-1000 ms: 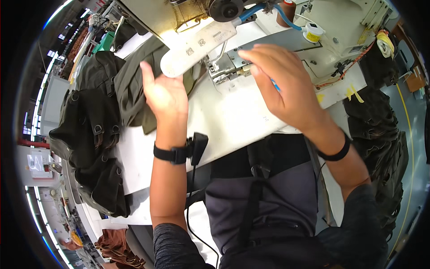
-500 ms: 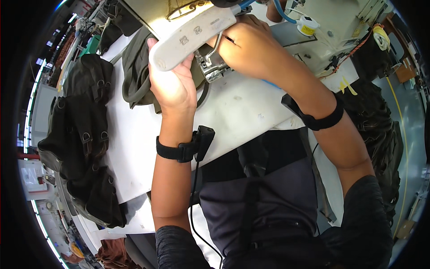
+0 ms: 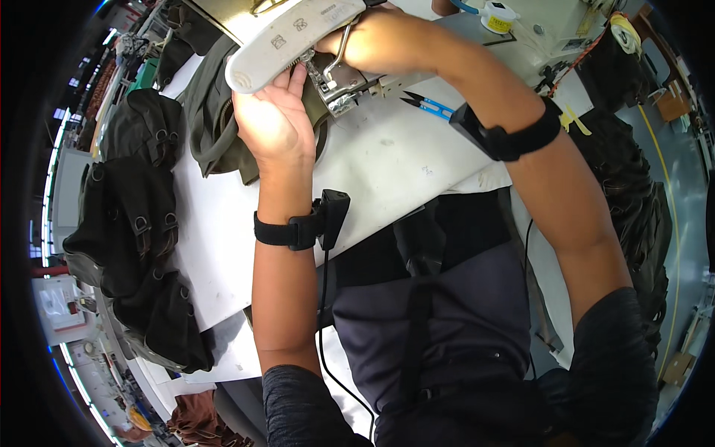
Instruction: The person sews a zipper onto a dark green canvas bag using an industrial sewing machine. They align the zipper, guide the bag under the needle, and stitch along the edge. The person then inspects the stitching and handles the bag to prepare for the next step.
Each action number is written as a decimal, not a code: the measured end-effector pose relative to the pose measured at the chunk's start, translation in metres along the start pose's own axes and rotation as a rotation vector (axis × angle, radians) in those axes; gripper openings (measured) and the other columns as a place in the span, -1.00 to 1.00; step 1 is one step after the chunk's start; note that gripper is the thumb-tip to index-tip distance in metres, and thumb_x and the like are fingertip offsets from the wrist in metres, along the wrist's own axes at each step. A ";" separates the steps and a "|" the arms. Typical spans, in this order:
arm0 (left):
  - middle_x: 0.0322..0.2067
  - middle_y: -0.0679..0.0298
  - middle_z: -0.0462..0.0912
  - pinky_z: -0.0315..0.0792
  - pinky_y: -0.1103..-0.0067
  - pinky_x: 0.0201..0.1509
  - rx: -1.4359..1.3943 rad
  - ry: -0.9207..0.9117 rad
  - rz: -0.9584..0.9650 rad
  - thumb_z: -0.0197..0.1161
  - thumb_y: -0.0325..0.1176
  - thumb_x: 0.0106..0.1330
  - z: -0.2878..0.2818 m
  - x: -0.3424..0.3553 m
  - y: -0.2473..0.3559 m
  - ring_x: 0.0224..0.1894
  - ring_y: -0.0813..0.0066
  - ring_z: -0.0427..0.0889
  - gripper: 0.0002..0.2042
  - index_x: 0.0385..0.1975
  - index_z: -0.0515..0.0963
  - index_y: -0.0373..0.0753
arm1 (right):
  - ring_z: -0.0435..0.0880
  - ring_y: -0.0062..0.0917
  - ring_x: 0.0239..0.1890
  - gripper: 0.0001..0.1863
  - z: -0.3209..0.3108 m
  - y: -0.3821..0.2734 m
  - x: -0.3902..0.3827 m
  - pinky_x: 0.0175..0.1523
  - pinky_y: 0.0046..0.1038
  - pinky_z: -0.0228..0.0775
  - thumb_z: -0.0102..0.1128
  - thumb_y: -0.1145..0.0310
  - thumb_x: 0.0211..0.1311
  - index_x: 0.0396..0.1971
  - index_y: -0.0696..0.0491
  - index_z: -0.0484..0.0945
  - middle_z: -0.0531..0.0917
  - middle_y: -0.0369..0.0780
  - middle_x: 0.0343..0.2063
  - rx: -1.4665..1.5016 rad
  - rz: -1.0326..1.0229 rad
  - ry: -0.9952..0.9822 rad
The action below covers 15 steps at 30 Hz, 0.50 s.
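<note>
My left hand (image 3: 274, 119) is palm up beneath a white rounded bar (image 3: 287, 45) on the sewing machine, beside olive fabric (image 3: 212, 127). Its fingers are loosely bent and apart, with nothing visible in them. My right hand (image 3: 380, 41) reaches in right of the bar at the metal needle and presser area (image 3: 331, 86), back up, its fingertips hidden by the bar and metal parts. Blue thread snips (image 3: 432, 106) lie on the white tabletop (image 3: 387, 160) below that hand.
Dark green bags with metal rings (image 3: 126, 216) line the table's left side. More dark fabric (image 3: 622, 186) hangs at the right. A small white container (image 3: 497, 16) sits on the machine at the upper right. Brown material (image 3: 194, 417) is at the lower left.
Both my hands have risen in the view, the right one reaching further up and left behind the bar. The blue snips, earlier mostly hidden under my right hand, now show.
</note>
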<state>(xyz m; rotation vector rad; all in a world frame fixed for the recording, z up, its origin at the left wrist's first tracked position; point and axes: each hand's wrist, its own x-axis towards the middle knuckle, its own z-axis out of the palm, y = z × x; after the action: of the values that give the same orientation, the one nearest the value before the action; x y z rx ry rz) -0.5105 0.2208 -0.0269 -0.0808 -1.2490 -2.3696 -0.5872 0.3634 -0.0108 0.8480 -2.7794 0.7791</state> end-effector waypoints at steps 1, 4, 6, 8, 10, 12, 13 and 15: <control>0.40 0.06 0.40 0.14 0.14 0.56 0.006 -0.041 0.014 -0.17 -0.07 0.64 -0.001 0.002 0.000 0.44 0.09 0.38 -0.47 0.41 0.27 -0.31 | 0.66 -0.36 0.16 -0.66 -0.005 0.005 0.004 0.30 0.08 0.33 0.16 0.00 0.33 -0.04 -0.22 0.76 0.80 -0.29 -0.07 0.118 0.025 -0.058; 0.39 0.02 0.41 0.12 0.14 0.59 0.015 -0.065 -0.007 -0.11 -0.07 0.64 -0.007 0.008 0.000 0.42 0.03 0.37 -0.48 0.41 0.31 -0.31 | 0.69 -0.11 -0.01 -0.70 -0.001 0.010 0.019 0.10 -0.11 0.48 0.20 0.17 0.35 -0.10 0.05 0.69 0.75 -0.03 -0.15 0.333 -0.356 0.061; 0.40 0.01 0.40 0.09 0.14 0.61 0.005 -0.085 -0.016 -0.08 -0.07 0.64 -0.010 0.011 -0.001 0.43 0.01 0.35 -0.48 0.40 0.33 -0.31 | 0.70 -0.02 -0.06 -0.71 0.000 0.014 0.022 0.04 -0.15 0.52 0.20 0.23 0.36 -0.12 0.14 0.68 0.73 0.07 -0.17 0.306 -0.461 0.087; 0.41 0.02 0.38 0.06 0.14 0.62 -0.020 -0.068 -0.033 -0.08 -0.07 0.64 -0.012 0.014 -0.003 0.45 0.02 0.32 -0.48 0.40 0.33 -0.31 | 0.70 -0.01 -0.04 -0.70 0.000 0.017 0.018 0.06 -0.13 0.52 0.18 0.24 0.37 -0.10 0.14 0.69 0.74 0.08 -0.15 0.109 -0.415 0.058; 0.42 0.03 0.37 0.04 0.14 0.63 -0.038 -0.045 -0.009 -0.08 -0.07 0.64 -0.013 0.016 -0.003 0.47 0.03 0.29 -0.48 0.40 0.33 -0.32 | 0.70 0.01 -0.05 -0.68 -0.001 0.019 0.005 0.08 -0.13 0.51 0.21 0.21 0.35 -0.11 0.15 0.69 0.74 0.09 -0.13 0.186 -0.443 0.213; 0.39 0.07 0.42 0.24 0.16 0.50 0.060 -0.028 0.018 -0.17 -0.10 0.64 -0.012 0.016 -0.002 0.40 0.08 0.44 -0.49 0.42 0.29 -0.30 | 0.70 0.02 -0.07 -0.68 -0.004 0.016 -0.008 0.08 -0.11 0.50 0.23 0.20 0.33 -0.16 0.15 0.70 0.74 0.08 -0.16 0.232 -0.403 0.276; 0.38 0.07 0.43 0.25 0.17 0.49 0.061 -0.013 -0.002 -0.17 -0.11 0.64 -0.012 0.014 -0.002 0.39 0.08 0.45 -0.49 0.41 0.29 -0.30 | 0.70 0.02 -0.08 -0.69 -0.005 0.014 -0.012 0.06 -0.10 0.50 0.23 0.20 0.32 -0.20 0.15 0.70 0.75 0.07 -0.20 0.237 -0.350 0.264; 0.37 0.08 0.44 0.27 0.19 0.48 0.088 -0.035 -0.001 -0.18 -0.12 0.65 -0.010 0.009 0.000 0.38 0.09 0.46 -0.51 0.40 0.30 -0.30 | 0.70 0.01 -0.11 -0.71 -0.008 0.008 -0.021 0.03 -0.07 0.49 0.24 0.19 0.31 -0.28 0.14 0.71 0.75 0.04 -0.27 0.154 -0.303 0.291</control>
<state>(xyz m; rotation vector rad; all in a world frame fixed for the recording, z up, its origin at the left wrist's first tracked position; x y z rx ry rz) -0.5170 0.2093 -0.0311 -0.0936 -1.3678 -2.3201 -0.5749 0.3835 -0.0130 1.0556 -2.2937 0.9788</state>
